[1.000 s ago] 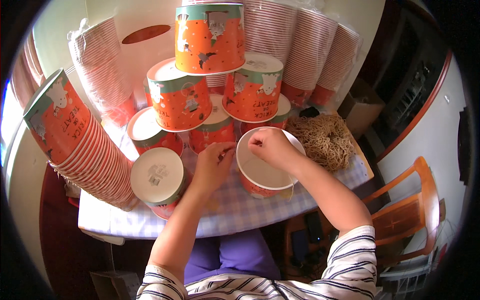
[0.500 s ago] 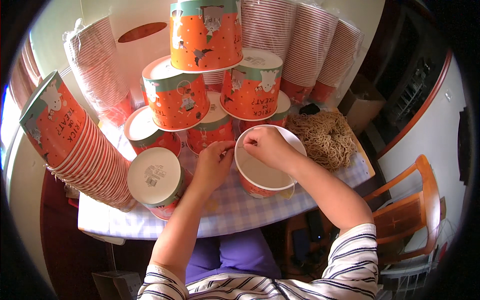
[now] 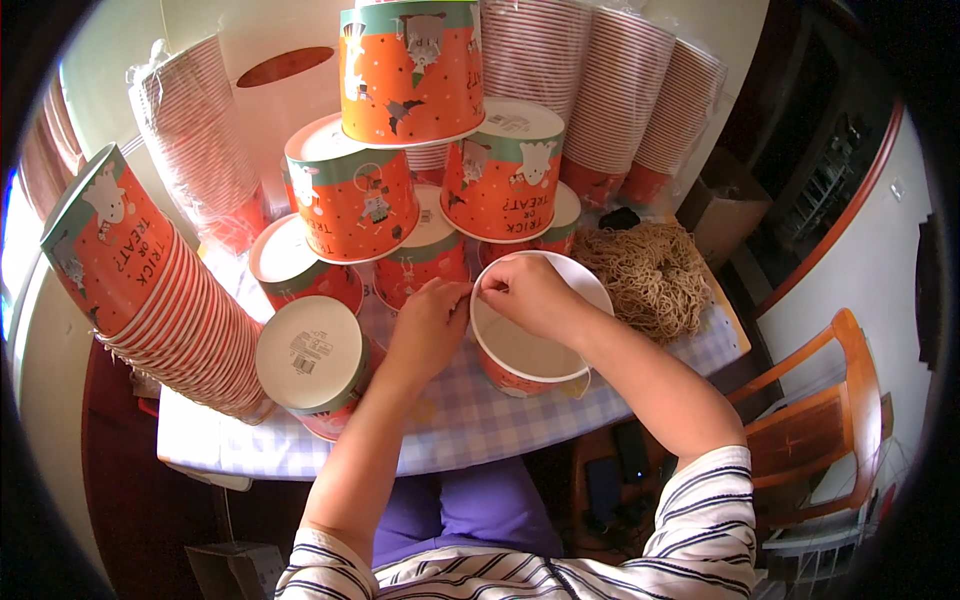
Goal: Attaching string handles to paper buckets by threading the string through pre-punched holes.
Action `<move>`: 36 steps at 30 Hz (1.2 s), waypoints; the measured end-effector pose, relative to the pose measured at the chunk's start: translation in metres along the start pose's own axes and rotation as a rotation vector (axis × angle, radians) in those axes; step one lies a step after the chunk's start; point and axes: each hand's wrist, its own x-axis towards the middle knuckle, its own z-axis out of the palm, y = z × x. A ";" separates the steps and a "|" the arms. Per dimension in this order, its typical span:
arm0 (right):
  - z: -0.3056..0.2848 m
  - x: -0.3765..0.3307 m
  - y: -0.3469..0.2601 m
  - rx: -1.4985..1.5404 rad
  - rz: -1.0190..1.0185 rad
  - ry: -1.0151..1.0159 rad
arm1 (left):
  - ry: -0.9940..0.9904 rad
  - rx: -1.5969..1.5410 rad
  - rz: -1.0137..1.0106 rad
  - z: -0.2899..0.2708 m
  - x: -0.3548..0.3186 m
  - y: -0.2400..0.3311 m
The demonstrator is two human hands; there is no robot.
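A white-lined orange paper bucket (image 3: 512, 378) stands upright, mouth up, on the checked tablecloth in front of me. My right hand (image 3: 532, 297) reaches over its mouth, thumb and fingers pinched together just inside the left part of the rim. Opposite it, outside the same rim, my left hand (image 3: 432, 325) has its fingers drawn together against the bucket's edge. Whatever lies between the fingertips is too small to make out. A thin pale cord loop (image 3: 583, 384) hangs from the bucket's right front side.
Upside-down buckets (image 3: 410, 85) form a pyramid behind my hands; another bucket (image 3: 310, 352) sits inverted at left. A tall leaning stack of buckets (image 3: 165, 290) has cords along its rims. Bagged stacks (image 3: 615, 90) stand behind. A tan cord heap (image 3: 645, 275) lies right, near a wooden chair (image 3: 810, 415).
My right hand has shifted very slightly along the inside of the rim, its fingers turning a little lower. The left hand and the bucket stay almost in place.
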 end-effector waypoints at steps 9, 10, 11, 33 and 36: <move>-0.018 -0.013 -0.030 -0.004 0.316 -0.415 | -0.119 -0.114 -0.324 -0.016 -0.021 0.032; -0.018 -0.017 -0.039 -0.019 0.258 -0.434 | -0.111 -0.106 -0.330 -0.017 -0.032 0.029; -0.022 -0.022 -0.051 -0.035 0.220 -0.485 | -0.103 -0.233 -0.336 -0.017 -0.046 0.022; -0.019 -0.102 -0.098 -0.207 -0.179 -0.083 | -0.116 -0.832 -0.288 -0.034 -0.144 0.062; -0.014 -0.100 -0.102 -0.091 -0.202 -0.026 | 0.018 -0.659 -0.132 -0.040 -0.137 0.070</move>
